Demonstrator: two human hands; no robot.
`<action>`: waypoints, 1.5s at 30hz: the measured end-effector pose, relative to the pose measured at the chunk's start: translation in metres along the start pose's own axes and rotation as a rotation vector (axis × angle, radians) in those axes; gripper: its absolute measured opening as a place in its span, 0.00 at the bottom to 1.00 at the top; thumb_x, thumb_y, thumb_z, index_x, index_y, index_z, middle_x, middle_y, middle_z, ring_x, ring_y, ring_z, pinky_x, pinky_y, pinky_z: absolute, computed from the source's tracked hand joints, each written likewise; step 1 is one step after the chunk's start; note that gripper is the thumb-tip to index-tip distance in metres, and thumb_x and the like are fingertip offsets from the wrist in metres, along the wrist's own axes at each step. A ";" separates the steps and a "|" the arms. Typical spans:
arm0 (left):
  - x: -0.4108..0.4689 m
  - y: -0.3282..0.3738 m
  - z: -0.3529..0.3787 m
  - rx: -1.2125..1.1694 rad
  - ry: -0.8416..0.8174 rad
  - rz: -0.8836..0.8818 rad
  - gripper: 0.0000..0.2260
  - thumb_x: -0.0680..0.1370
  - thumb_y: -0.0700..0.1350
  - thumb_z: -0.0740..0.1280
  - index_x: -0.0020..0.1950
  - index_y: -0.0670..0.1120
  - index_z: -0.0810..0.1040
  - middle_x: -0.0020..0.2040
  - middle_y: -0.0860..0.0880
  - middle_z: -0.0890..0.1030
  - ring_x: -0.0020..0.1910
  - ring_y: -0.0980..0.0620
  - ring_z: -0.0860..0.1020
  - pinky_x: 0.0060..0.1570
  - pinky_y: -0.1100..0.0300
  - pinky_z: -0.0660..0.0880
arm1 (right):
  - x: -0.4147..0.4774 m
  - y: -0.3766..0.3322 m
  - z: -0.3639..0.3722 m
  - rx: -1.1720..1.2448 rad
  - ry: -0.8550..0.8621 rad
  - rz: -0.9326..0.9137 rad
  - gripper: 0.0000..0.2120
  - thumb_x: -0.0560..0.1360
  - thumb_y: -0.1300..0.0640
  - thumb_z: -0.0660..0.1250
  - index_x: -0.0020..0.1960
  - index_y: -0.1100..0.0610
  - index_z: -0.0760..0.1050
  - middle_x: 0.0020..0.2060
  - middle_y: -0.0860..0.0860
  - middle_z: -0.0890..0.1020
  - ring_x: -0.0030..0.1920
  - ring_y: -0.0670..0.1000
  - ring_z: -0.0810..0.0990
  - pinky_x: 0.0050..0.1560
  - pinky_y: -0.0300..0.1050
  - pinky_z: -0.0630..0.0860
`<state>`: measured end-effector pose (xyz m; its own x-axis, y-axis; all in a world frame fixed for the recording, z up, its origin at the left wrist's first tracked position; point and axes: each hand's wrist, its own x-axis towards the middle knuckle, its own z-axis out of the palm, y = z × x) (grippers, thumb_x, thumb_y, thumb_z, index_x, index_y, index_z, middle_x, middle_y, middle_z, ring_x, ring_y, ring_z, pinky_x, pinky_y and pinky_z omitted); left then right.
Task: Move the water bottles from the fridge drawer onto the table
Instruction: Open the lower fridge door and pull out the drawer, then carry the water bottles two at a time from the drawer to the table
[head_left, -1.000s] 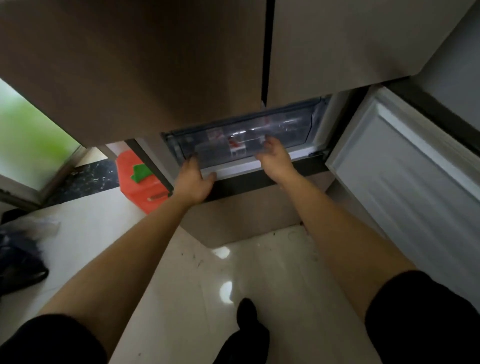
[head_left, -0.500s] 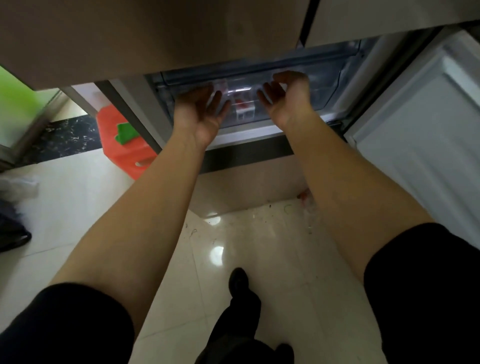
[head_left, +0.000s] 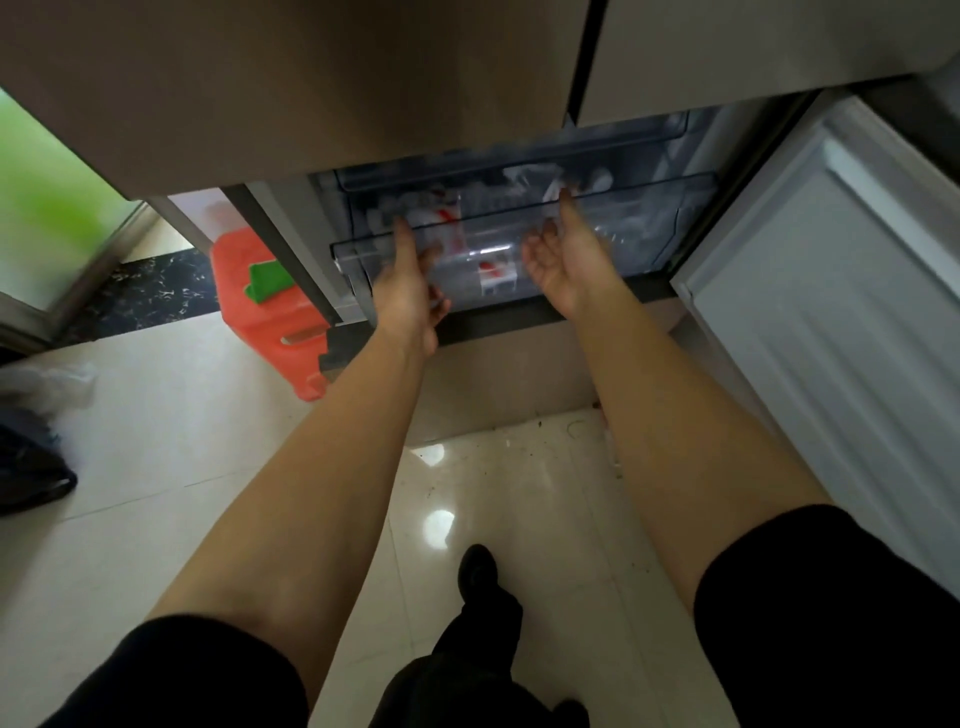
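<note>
A clear plastic fridge drawer (head_left: 644, 244) stands pulled out a little below the brown upper fridge doors. Inside it lie several water bottles (head_left: 493, 267) with red-and-white labels, blurred behind the clear front wall. My left hand (head_left: 410, 283) reaches to the drawer's left front, fingers stretched up over its rim, holding nothing. My right hand (head_left: 563, 254) is palm-up in front of the drawer's middle, fingers apart, its fingertips at the rim. Neither hand touches a bottle as far as I can see.
The white lower fridge door (head_left: 831, 322) hangs open on the right. An orange plastic stool (head_left: 265, 322) with a green item on it stands left of the fridge. A dark bag (head_left: 26, 462) lies on the tiled floor at far left. My foot (head_left: 478, 571) is below.
The drawer has slid out toward me. Both hands have gone from gripping its front edge to open palms at its rim, and the view has dropped lower.
</note>
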<state>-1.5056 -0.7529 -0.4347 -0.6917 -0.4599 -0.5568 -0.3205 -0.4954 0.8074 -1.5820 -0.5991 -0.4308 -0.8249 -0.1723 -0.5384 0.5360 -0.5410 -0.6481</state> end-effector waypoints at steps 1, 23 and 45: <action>-0.003 -0.004 -0.001 0.011 0.023 0.006 0.24 0.78 0.65 0.63 0.55 0.45 0.81 0.40 0.55 0.84 0.25 0.58 0.72 0.29 0.62 0.71 | -0.006 0.002 -0.003 -0.013 0.022 0.002 0.21 0.78 0.51 0.70 0.66 0.62 0.74 0.53 0.56 0.79 0.47 0.50 0.80 0.57 0.47 0.81; -0.118 -0.066 -0.041 0.141 0.154 -0.008 0.21 0.79 0.59 0.65 0.52 0.40 0.80 0.51 0.50 0.85 0.27 0.56 0.68 0.30 0.60 0.68 | -0.133 0.026 -0.067 -0.264 0.132 0.121 0.15 0.81 0.57 0.66 0.65 0.61 0.73 0.54 0.54 0.78 0.46 0.48 0.79 0.41 0.39 0.80; -0.015 -0.002 -0.018 1.535 -0.243 0.218 0.44 0.68 0.65 0.73 0.77 0.49 0.60 0.77 0.38 0.60 0.75 0.35 0.57 0.73 0.43 0.61 | -0.079 -0.026 -0.064 -1.668 0.341 -0.412 0.37 0.72 0.47 0.74 0.74 0.59 0.63 0.70 0.61 0.66 0.70 0.62 0.66 0.66 0.55 0.69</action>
<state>-1.4827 -0.7585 -0.4314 -0.8457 -0.2199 -0.4862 -0.4268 0.8258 0.3688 -1.5188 -0.5191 -0.4058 -0.9884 0.0303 -0.1485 0.0953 0.8864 -0.4531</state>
